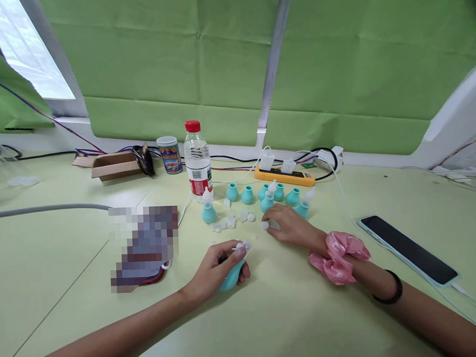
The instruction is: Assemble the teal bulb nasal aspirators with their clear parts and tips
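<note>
Teal bulb [230,278], one: lies tilted in the left hand [217,262], over the pale table [305,322]. Forearms [130,328], two: angle inward from the lower corners. Left hand: clamps the bulb, thumb uppermost. Right hand [288,222]: palm down, fingers bent at a white cap [265,225]; grip cannot be told.

Left grip [215,270] curled, right grip [287,224] farther forward

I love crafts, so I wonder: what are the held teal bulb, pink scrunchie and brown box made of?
Teal bulb: perhaps rubber or soft plastic, smooth and evenly coloured. Pink scrunchie: likely satiny fabric, with shiny gathered folds. Brown box: apparently cardboard, matte, thin walls.
</note>
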### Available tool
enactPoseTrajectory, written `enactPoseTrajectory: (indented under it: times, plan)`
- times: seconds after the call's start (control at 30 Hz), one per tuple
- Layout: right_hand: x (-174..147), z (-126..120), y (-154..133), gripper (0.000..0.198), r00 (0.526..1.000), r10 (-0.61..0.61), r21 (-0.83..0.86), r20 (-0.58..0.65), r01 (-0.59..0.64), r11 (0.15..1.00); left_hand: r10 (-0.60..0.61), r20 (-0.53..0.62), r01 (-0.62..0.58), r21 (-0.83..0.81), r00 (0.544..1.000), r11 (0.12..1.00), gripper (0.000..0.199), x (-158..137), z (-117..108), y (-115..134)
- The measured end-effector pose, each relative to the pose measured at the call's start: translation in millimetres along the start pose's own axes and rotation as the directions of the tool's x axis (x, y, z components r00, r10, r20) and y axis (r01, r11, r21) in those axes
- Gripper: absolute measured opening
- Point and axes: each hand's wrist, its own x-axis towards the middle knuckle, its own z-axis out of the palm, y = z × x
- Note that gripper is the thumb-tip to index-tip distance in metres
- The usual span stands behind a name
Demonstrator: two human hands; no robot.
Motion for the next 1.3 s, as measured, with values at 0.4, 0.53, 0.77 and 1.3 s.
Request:
enactPoseTrajectory:
  times: [0.4,0.53,0.77,1.3]
  plan:
    - [-13.1,-33.5,-47.5,0.015,0.937,-0.295,0.506,-0.186,0.349,0.789,0.120,-0.046,-0.088,0.429,0.992,0.899,0.037,-2.8,-2.1,-1.0]
    - [-11.6,-29.8,-46.5,0.016,0.930,-0.335,0.547,-0.149,0.360,0.756,0.113,-0.009,-0.096,0.461,0.994,0.882,0.037,-3.6,-2.0,-0.6]
    - [-9.7,-27.8,-38.7,0.023,0.936,-0.352,0.651,-0.002,0.269,0.710,0.083,0.006,-0.075,0.507,0.996,0.859,0.033,-3.8,0.5,-0.4]
    - [-10.3,-26.2,-37.8,0.023,0.916,-0.400,0.637,0.031,0.290,0.714,0.069,0.055,-0.088,0.526,0.996,0.846,0.032,-3.2,0.3,-0.6]
